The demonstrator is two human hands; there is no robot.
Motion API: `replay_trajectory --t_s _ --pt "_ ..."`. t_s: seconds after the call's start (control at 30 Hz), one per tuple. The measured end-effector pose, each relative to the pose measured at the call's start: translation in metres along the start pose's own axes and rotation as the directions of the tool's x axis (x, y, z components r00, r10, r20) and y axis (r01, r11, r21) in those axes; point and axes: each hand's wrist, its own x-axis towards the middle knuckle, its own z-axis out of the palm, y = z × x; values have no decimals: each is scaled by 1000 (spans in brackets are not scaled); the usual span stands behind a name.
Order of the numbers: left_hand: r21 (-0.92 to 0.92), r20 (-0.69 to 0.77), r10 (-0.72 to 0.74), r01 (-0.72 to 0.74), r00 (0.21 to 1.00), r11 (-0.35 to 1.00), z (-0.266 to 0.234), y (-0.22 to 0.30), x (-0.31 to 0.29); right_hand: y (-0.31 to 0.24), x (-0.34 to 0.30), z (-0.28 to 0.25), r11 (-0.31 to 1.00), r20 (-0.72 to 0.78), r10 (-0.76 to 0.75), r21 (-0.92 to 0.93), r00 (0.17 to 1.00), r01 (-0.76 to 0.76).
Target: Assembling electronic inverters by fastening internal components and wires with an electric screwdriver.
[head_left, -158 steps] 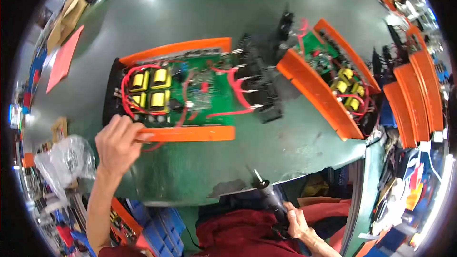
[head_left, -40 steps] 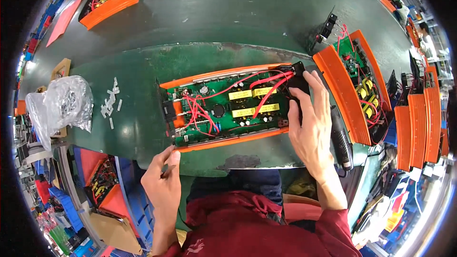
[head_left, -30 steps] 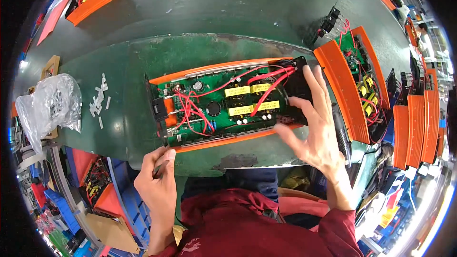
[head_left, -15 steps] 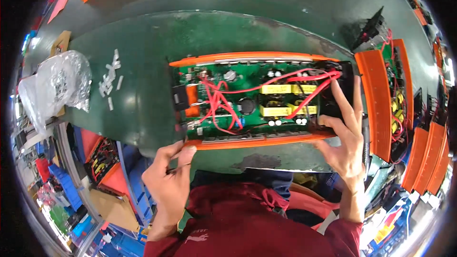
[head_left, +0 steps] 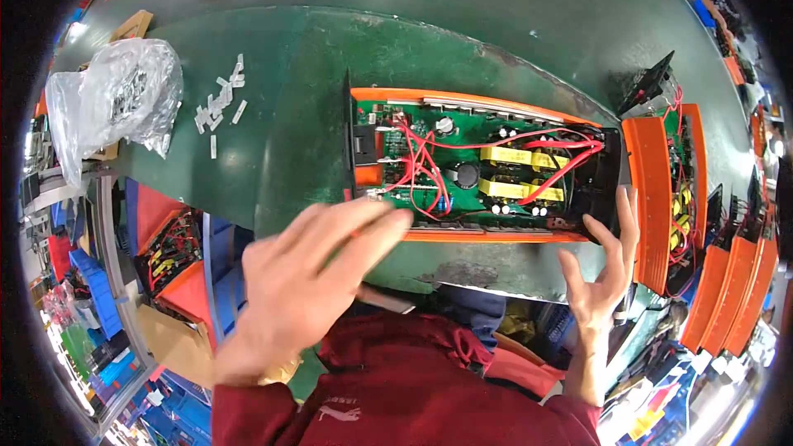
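Observation:
An orange-sided case (head_left: 496, 236) with a green circuit board (head_left: 413, 144) lies open in front of me. Red wires (head_left: 462, 146) loop over the board, past yellow transformer-like blocks (head_left: 505, 189). Black end panels stand at both ends. My left hand (head_left: 310, 268), blurred, hovers by the case's near left corner with its fingers bent. A slim flat metal tool (head_left: 386, 299) sticks out beneath that hand and seems to be held in it; its kind is unclear. At the near right corner my right hand (head_left: 601, 281) has spread fingers, their tips against or beside the right end panel (head_left: 610, 182).
A clear plastic bag (head_left: 124, 87) of small pieces sits at the left, with several loose whitish pieces (head_left: 219, 103) near it. Close on the right stands another orange case (head_left: 648, 198), with more orange housings (head_left: 731, 281) beyond. Blue bins (head_left: 227, 281) are below the table's left edge.
The black left end panel now stands upright against the case. My left hand has risen rightward over the near edge. The right hand has drawn back from inside the case's right end.

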Motion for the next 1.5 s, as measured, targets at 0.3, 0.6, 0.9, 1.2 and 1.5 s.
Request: replay_trajectory --t_s 0.3,0.6,0.9,1.2,1.5 --pt "147 329 453 -518 829 843 17 -35 54 10 -43 7 983 -225 184 62 957 -175" --pt "48 143 30 -37 989 998 27 -23 64 7 -59 13 980 -262 195 103 945 -173" --pt "34 67 -45 42 997 999 13 -24 41 1 -58 34 987 -332 128 132 935 -88" --pt "-28 -310 -429 442 849 896 -34 -81 -14 14 -80 36 979 -401 205 105 893 -177" --pt "-24 -194 -609 617 769 787 -44 -142 -52 0 -77 37 971 -349 233 137 908 -196"
